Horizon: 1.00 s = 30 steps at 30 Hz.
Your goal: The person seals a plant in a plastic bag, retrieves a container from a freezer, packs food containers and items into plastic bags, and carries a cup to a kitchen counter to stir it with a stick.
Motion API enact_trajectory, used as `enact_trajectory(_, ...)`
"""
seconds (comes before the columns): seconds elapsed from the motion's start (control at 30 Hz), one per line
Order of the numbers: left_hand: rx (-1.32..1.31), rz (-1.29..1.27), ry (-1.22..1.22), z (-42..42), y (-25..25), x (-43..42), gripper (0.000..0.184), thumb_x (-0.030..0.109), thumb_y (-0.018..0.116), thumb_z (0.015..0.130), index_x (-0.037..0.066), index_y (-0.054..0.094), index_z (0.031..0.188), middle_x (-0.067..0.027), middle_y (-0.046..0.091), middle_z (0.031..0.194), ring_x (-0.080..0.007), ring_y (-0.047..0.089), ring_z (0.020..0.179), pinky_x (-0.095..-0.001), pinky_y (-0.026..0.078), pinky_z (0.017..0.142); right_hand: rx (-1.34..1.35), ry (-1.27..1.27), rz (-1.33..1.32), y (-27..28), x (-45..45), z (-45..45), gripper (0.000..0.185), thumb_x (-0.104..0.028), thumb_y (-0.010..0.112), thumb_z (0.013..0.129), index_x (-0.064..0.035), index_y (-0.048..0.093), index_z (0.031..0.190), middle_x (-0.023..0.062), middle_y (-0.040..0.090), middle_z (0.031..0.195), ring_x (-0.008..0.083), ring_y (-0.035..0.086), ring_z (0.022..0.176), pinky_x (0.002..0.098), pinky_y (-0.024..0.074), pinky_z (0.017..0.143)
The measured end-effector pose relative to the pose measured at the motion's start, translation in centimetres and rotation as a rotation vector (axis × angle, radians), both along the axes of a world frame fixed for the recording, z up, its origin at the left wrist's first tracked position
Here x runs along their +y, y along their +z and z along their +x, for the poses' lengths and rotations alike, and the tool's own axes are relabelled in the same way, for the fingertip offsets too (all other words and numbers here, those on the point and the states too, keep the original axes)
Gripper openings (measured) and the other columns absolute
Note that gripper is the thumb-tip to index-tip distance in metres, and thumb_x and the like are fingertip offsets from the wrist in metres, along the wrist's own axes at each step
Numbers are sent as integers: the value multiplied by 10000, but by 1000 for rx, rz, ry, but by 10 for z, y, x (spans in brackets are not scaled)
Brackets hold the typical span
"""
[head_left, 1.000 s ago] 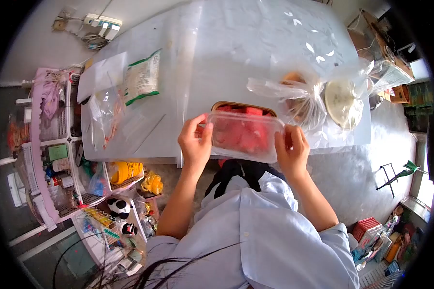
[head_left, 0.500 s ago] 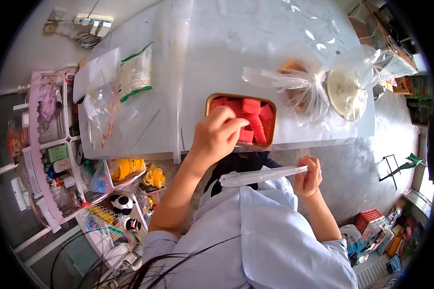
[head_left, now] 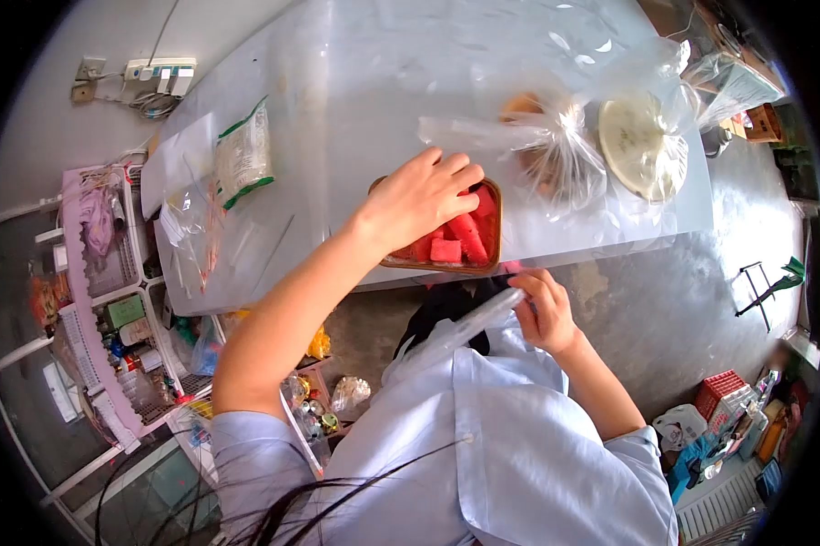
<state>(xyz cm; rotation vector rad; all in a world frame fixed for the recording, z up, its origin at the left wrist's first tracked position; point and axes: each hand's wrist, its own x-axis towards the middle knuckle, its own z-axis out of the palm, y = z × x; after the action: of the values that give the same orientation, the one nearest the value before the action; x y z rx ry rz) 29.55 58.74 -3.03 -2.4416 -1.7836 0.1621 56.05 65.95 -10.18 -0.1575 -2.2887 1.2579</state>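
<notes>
A rectangular container (head_left: 493,259) with a brown-gold rim stands near the table's front edge, holding red watermelon pieces (head_left: 465,236). Over its upper left part reaches my left hand (head_left: 419,200), back up, fingers bent down onto the red pieces; its fingertips are partly hidden, and I cannot make out what they hold. Below and right of the container, off the table edge, my right hand (head_left: 545,311) pinches the clear plastic lid (head_left: 455,335) by its right end. The lid is tilted, seen nearly edge-on, in front of the shirt.
On the table (head_left: 374,91) are a green-edged packet (head_left: 244,156) and a clear bag of sticks (head_left: 192,223) at left. Knotted plastic bags (head_left: 569,150) and a round pale item (head_left: 642,150) lie at right. Pink-edged shelving (head_left: 96,291) stands left, a red basket (head_left: 719,389) lower right.
The lid has come off the container and moved down toward the shirt in my right hand. My left hand has let go of the lid and moved over the watermelon. The view has shifted.
</notes>
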Motion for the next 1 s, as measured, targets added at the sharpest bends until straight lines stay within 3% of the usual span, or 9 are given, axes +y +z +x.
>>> enact_trajectory(0.2,72,-64,-177,-6,1,18,47,159,570,781,174,538,812,29,521,1012,-152,501,987,-284,443,777,-17,-25,-26,-4,-8,-26,234,40,620,781,22,528,995,179,578,1036,339,615,811,381,527,652)
enact_trajectory(0.6,90,-17,-388,-19,-11,31,91,168,590,782,206,545,853,51,514,1045,-146,487,1041,-307,453,818,-38,-49,-41,-14,-18,-31,226,47,615,796,31,519,1000,191,575,1035,350,608,833,384,526,672)
enact_trajectory(0.8,11,-15,-397,-26,-12,29,156,163,630,744,196,540,868,65,513,1034,-142,481,1054,-310,453,839,5,-81,-33,-18,-22,-34,236,66,604,791,48,519,1010,205,573,997,358,604,830,384,523,687)
enact_trajectory(1.0,91,-22,-430,-27,-15,28,170,169,624,737,187,521,871,62,493,975,-129,483,1027,-294,449,830,6,-95,-36,-16,-24,-35,227,73,605,789,52,520,998,206,572,979,346,600,814,377,515,685)
